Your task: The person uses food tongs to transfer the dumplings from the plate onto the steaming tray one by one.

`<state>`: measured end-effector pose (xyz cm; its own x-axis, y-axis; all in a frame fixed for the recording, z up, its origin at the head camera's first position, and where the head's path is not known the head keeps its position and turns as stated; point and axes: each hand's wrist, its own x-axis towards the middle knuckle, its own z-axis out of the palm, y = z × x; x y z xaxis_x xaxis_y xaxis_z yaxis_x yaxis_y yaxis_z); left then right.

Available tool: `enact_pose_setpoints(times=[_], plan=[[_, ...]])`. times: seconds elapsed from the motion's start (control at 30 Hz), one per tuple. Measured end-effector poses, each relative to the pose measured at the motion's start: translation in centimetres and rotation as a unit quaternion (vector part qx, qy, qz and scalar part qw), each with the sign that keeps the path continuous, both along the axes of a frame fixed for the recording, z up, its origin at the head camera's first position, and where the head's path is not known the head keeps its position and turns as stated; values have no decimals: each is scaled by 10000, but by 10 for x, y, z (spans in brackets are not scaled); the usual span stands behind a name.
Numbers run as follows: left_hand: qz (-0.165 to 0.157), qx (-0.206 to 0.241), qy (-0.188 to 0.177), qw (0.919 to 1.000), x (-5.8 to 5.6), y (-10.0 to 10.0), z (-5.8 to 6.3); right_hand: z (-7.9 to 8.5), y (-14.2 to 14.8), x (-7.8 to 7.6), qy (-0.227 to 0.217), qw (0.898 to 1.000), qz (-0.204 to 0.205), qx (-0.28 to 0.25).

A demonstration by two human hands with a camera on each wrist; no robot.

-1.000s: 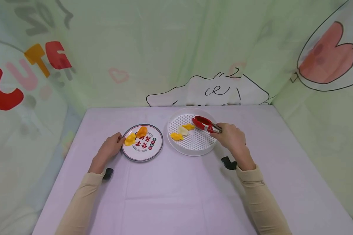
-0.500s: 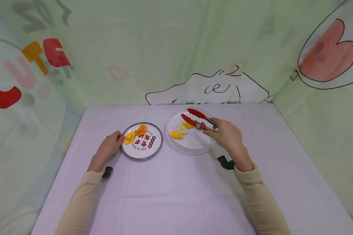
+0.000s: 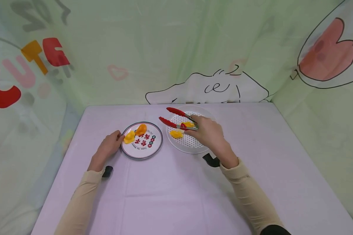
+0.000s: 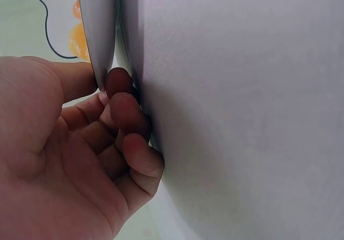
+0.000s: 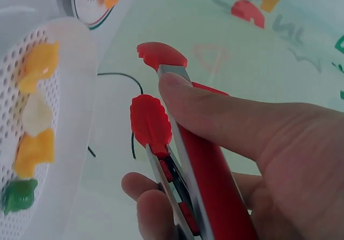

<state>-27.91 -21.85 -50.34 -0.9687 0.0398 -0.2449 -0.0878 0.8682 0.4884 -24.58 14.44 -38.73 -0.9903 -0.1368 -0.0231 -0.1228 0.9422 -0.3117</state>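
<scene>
My left hand pinches the left rim of a round white plate with a dark edge and red writing. In the left wrist view, thumb and fingertips grip the raised edge. One yellow piece and one orange piece lie on the plate. My right hand holds red-tipped metal tongs above the left side of a round white perforated tray; their tips are spread with nothing between. Inside the tray are two yellow pieces, a pale piece and a green piece.
Plate and tray stand side by side on a table with a pale lilac cloth. Behind and beside the table hang printed green curtains. Black wrist mounts show at both wrists.
The tongs have spread and moved left across the tray toward the plate with my right hand. A green piece came into view in the tray. My left hand stayed on the plate.
</scene>
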Motion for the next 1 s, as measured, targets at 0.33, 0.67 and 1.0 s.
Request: enact_pose_setpoints(times=[0.33, 0.67, 1.0], plan=[[19, -3, -27, 10000, 0, 1, -2, -9, -26, 0, 117, 9984, 547, 94], [39, 30, -42, 10000, -1, -1, 2, -17, -54, -9, -63, 9954, 765, 577], [-14, 12, 21, 10000, -1, -1, 2, -24, -77, -19, -319, 9916, 949, 819]])
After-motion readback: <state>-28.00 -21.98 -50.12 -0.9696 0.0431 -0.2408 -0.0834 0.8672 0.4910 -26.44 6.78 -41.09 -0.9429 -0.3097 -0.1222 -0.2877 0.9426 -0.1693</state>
